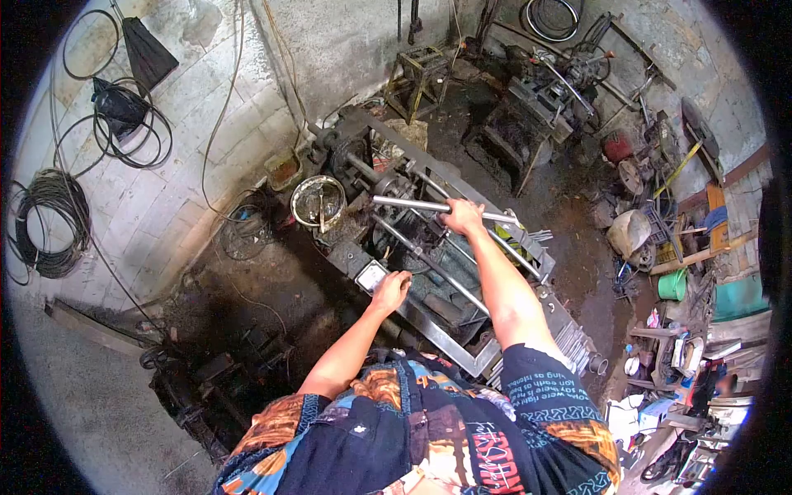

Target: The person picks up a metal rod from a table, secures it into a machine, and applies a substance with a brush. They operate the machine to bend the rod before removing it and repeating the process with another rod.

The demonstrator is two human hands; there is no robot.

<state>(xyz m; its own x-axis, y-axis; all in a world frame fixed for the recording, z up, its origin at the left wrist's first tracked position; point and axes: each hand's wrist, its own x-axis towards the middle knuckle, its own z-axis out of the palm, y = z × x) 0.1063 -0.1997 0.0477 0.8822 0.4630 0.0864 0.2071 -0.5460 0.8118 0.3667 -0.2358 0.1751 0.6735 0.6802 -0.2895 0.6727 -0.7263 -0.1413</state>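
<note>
Above the machine (437,333), the right hand (464,217) grasps a metal bar (412,204); the left hand's grip (391,291), palm hidden, I cannot tell.

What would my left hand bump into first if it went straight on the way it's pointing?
Probably the near rod, just ahead of your left hand. From this one view I can't tell how high each is, so your hand might pass over it.

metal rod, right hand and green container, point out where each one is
Metal rod (414,204): head view, on the bare shaft left of the hand in the picture.
Right hand (464,216): head view, on the back of the hand.
Green container (672,286): head view, on its outer wall.
</note>
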